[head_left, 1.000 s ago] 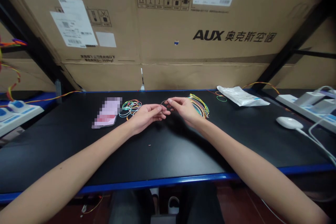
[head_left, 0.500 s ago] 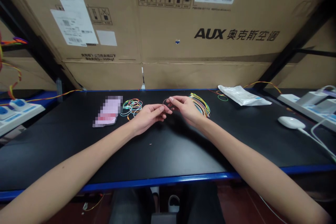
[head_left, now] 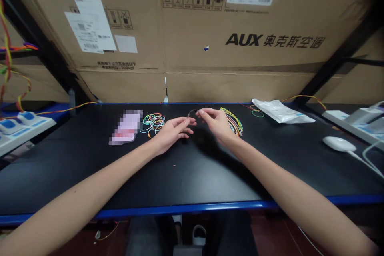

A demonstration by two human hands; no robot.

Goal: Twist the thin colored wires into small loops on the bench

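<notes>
I see soft glare on the table (head_left: 207,186) toward its front edge, dark shadow below the right hand (head_left: 218,125), pixelation over the phone (head_left: 127,126).

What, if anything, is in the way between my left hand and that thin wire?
Nothing visible: the thin wire arcs directly from your left hand to your right hand. The bundled wires lie off to the right, outside that gap.

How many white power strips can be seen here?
2: the left power strip at the picture's left edge, the right power strip at its right edge. Both run out of frame; others may be hidden.
</notes>
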